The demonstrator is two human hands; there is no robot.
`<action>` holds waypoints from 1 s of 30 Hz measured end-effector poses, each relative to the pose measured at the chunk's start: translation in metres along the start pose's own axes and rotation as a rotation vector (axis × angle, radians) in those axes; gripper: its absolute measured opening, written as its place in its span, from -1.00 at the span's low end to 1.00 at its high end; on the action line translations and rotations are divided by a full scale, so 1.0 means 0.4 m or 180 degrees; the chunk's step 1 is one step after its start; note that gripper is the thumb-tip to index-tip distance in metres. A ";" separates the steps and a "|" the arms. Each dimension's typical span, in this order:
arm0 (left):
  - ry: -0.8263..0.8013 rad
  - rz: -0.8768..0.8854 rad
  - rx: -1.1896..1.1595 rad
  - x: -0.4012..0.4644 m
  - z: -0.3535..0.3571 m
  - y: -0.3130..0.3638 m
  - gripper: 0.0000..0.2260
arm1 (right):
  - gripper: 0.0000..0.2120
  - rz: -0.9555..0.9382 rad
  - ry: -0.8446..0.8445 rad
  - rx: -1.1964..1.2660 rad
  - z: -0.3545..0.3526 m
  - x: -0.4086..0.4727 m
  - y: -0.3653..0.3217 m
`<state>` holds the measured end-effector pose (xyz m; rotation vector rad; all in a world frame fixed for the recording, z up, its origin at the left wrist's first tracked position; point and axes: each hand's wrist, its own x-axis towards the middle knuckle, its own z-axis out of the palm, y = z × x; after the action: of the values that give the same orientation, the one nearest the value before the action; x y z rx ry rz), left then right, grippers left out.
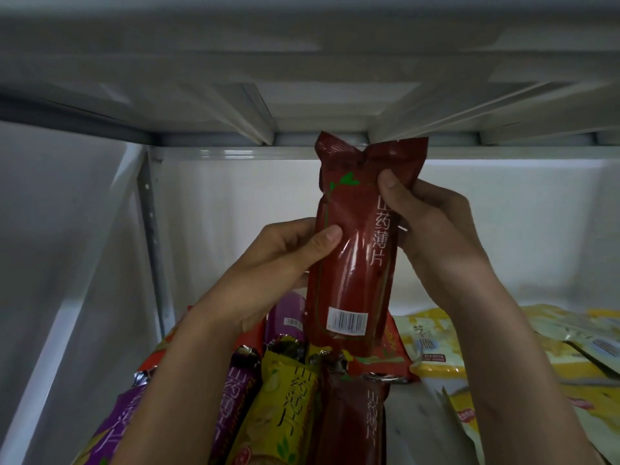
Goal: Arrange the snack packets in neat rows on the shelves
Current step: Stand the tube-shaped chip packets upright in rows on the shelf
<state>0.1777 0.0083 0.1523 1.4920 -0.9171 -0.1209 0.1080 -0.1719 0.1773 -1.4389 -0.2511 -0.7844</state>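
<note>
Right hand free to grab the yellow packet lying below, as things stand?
Probably not: the right hand and left hand both grip the raised dark red packet, and the yellow packet lies under the left forearm.

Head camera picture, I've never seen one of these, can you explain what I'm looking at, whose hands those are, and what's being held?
There is no machine here. The single picture comes from a wide-angle camera worn on a person's head, looking forward and down, so the two bare arms reaching in from below belong to the wearer. The left hand and the right hand both hold a dark red snack packet upright, thumbs on its front, barcode near the bottom. They are inside a white metal shelf unit, with the underside of the next shelf overhead. Below the hands lie more packets: purple ones, a yellow one and another dark red one side by side, and pale yellow bags loosely heaped to the right.
</note>
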 end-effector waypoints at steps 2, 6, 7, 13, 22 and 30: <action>0.0073 0.0030 0.0027 0.001 -0.001 -0.001 -0.68 | -0.68 -0.0013 0.0029 0.0026 0.006 0.002 0.002; -0.0003 -0.0019 0.0026 -0.003 -0.005 0.004 -0.64 | -0.81 -0.0142 0.0235 -0.0055 0.000 0.007 0.009; 0.0009 -0.0027 -0.0014 -0.002 -0.004 0.007 -0.61 | -0.81 -0.0144 0.0197 -0.0087 -0.003 0.008 0.010; 0.0658 0.0117 -0.0069 0.003 0.002 0.015 -0.68 | -0.79 0.0012 -0.0185 -0.0125 0.015 0.000 0.009; 0.1548 0.0575 0.0307 0.011 0.011 0.010 -0.78 | -0.80 -0.0410 0.0382 -0.1148 0.040 0.004 0.028; 0.1306 0.0666 0.0509 0.007 -0.002 0.021 -0.79 | -0.65 -0.0378 0.0360 -0.1220 0.055 0.001 0.032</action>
<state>0.1762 0.0086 0.1610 1.4830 -0.7531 0.4067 0.1225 -0.1522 0.1710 -1.7424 -0.1020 -1.0485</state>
